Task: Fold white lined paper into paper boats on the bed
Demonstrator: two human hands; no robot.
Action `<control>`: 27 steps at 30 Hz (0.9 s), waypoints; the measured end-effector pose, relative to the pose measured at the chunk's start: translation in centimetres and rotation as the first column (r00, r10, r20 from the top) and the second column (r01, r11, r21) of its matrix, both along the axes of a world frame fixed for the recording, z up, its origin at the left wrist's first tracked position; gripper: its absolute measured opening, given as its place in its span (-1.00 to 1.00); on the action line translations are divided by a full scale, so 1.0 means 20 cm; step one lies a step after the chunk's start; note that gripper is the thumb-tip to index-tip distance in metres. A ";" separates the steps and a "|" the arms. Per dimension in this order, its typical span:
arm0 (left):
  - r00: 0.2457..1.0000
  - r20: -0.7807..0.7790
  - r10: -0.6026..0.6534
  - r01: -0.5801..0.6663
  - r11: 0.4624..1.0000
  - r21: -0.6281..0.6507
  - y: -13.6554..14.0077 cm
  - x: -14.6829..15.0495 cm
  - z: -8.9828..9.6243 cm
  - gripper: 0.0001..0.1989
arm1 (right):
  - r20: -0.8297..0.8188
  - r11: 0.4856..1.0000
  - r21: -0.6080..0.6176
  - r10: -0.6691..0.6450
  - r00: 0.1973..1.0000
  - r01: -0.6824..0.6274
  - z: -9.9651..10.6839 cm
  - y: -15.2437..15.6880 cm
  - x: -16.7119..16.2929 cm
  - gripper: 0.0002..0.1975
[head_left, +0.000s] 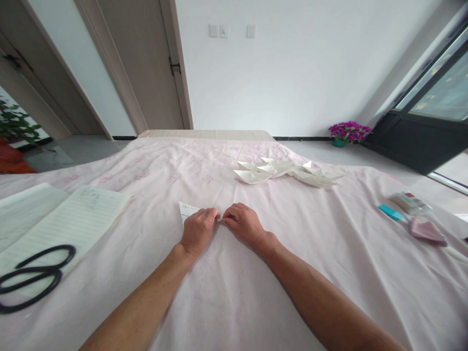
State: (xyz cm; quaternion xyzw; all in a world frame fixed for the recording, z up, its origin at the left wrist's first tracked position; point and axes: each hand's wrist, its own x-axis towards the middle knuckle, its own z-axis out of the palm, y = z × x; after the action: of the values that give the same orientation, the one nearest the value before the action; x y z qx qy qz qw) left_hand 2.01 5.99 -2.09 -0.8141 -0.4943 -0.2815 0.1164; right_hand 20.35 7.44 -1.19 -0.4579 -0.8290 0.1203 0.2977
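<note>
My left hand (200,228) is closed on a folded piece of paper (185,210), whose pointed, written-on corner sticks out to the left of the fingers. Close beside it, my right hand (244,223) has its fingers pinched together at the paper's other end, where only a tiny bit of white shows between the two hands. Most of the paper is hidden under the fingers. Beyond the hands, to the right, several folded paper boats (256,175) stand grouped on the pink patterned cloth (204,292).
At the left lie an open lined notebook (84,209) and black-handled scissors (44,268) on top of it. Far right are a turquoise object (390,212), a clear-wrapped package (409,201) and a pink item (427,231). Purple flowers (350,131) stand on the floor by the wall.
</note>
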 end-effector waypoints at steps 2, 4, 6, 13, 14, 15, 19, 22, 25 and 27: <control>1.000 0.009 -0.002 0.002 1.000 -0.011 0.00 0.00 0.00 -0.87 | -0.002 1.000 -0.003 -0.031 1.000 0.031 0.00 0.00 0.00 -0.96; 1.000 0.012 0.005 -0.005 1.000 -0.029 0.00 0.00 0.00 -0.88 | -0.003 0.999 -0.010 -0.053 0.999 0.053 0.01 0.00 -0.01 -0.98; 1.000 0.017 0.021 -0.020 0.999 -0.051 0.00 0.00 0.00 -0.90 | -0.001 0.998 -0.019 -0.063 0.998 0.063 0.01 0.00 -0.01 -0.94; 1.000 0.004 0.016 -0.015 0.994 -0.112 0.00 0.00 0.00 -0.93 | 0.007 1.000 -0.017 -0.006 1.000 0.007 0.01 0.00 -0.01 -0.91; 1.000 0.001 0.020 -0.020 0.993 -0.117 0.00 0.00 0.01 -0.93 | 0.013 1.000 -0.011 0.007 1.000 -0.007 0.00 0.00 -0.01 -0.92; 1.000 0.002 0.024 -0.024 0.993 -0.120 0.00 0.00 0.01 -0.93 | 0.018 1.000 -0.006 0.016 1.000 -0.016 0.00 0.00 0.00 -0.91; 0.999 0.009 0.037 -0.036 0.992 -0.118 0.00 -0.01 0.02 -0.94 | 0.026 1.000 -0.001 0.029 0.999 -0.029 0.00 0.00 0.00 -0.89; 0.999 0.004 0.038 -0.037 0.993 -0.112 0.00 -0.01 0.02 -0.93 | 0.032 0.999 0.006 0.042 0.999 -0.043 0.01 0.00 0.00 -0.88; 0.999 0.003 0.037 -0.036 0.996 -0.086 0.01 0.00 0.01 -0.82 | 0.052 0.999 0.009 0.048 0.997 -0.049 0.01 0.00 -0.01 -0.90; 0.999 -0.001 0.035 -0.035 0.997 -0.071 0.01 0.00 0.01 -0.77 | 0.066 0.999 0.009 0.051 0.997 -0.052 0.02 -0.01 0.00 -0.86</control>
State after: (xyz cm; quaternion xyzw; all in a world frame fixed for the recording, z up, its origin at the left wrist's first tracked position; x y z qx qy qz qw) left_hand 1.97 6.12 -1.89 -0.8088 -0.5184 -0.2620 0.0922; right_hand 20.27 7.30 -0.83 -0.4383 -0.8506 0.1083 0.2696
